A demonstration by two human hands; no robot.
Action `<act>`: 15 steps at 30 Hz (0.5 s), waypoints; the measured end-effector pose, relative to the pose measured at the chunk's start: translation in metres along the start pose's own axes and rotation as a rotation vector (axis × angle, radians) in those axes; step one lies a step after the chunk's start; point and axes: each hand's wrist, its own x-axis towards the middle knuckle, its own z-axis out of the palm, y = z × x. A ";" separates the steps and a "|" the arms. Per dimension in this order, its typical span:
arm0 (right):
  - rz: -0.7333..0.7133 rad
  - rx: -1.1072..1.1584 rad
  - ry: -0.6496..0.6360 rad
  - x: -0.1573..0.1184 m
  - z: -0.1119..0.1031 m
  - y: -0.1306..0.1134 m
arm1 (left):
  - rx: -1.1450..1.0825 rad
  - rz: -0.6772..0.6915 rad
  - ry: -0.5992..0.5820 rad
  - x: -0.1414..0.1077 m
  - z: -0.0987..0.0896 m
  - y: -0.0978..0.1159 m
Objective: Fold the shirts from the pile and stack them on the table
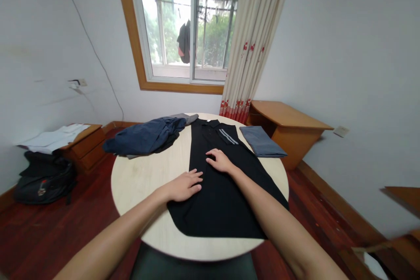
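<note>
Got a black shirt spread out right under both grips, stretching from well beyond them back toward the near rim of a round, pale bench. Looks pretty flat, with the collar at the far end, past the right grip, and a pair of light grey stripes just beyond that same grip.

Left grip released, palm down on the shirt's left edge, with fingers spread and pointing inward. Not clutching anything there. Right grip also released, a bit farther out and near the middle of the shirt, with fingers loosely bent and a gap left to the thumb. Can't tell how firmly it's pressing, though.

Beyond the left grip and off to its left, a rumpled heap of navy clothes on the bench, with grey and black bits poking out. Beyond the right grip and off to its right, a neatly folded grey garment, just beside the shirt.

Way past both grips, a window and a cream curtain with red flowers. Far left of the left grip, down on the floor, a black bag.
</note>
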 end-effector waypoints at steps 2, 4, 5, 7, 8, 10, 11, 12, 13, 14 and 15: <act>-0.011 -0.020 -0.054 -0.008 -0.005 -0.005 | -0.012 0.022 0.071 -0.015 0.000 0.013; -0.004 -0.025 -0.099 -0.016 -0.011 -0.013 | -0.013 0.005 0.141 -0.030 0.001 0.027; -0.003 -0.024 -0.118 -0.020 -0.014 -0.019 | -0.010 -0.029 0.159 -0.038 0.002 0.034; -0.008 -0.010 -0.148 -0.029 -0.019 -0.031 | -0.003 -0.115 0.165 -0.052 0.005 0.046; -0.016 0.008 -0.159 -0.033 -0.021 -0.038 | -0.004 -0.153 0.163 -0.058 0.007 0.052; -0.038 0.063 -0.180 -0.044 -0.023 -0.052 | -0.023 -0.200 0.177 -0.068 0.012 0.061; -0.047 0.100 -0.193 -0.049 -0.023 -0.059 | -0.041 -0.206 0.195 -0.073 0.015 0.065; -0.053 0.139 -0.209 -0.054 -0.023 -0.065 | -0.065 -0.206 0.219 -0.076 0.018 0.069; -0.056 0.176 -0.229 -0.059 -0.023 -0.071 | -0.093 -0.207 0.245 -0.079 0.021 0.072; -0.056 0.209 -0.248 -0.064 -0.022 -0.076 | -0.122 -0.208 0.272 -0.082 0.025 0.075; -0.052 0.236 -0.266 -0.069 -0.021 -0.080 | -0.144 -0.210 0.300 -0.084 0.029 0.077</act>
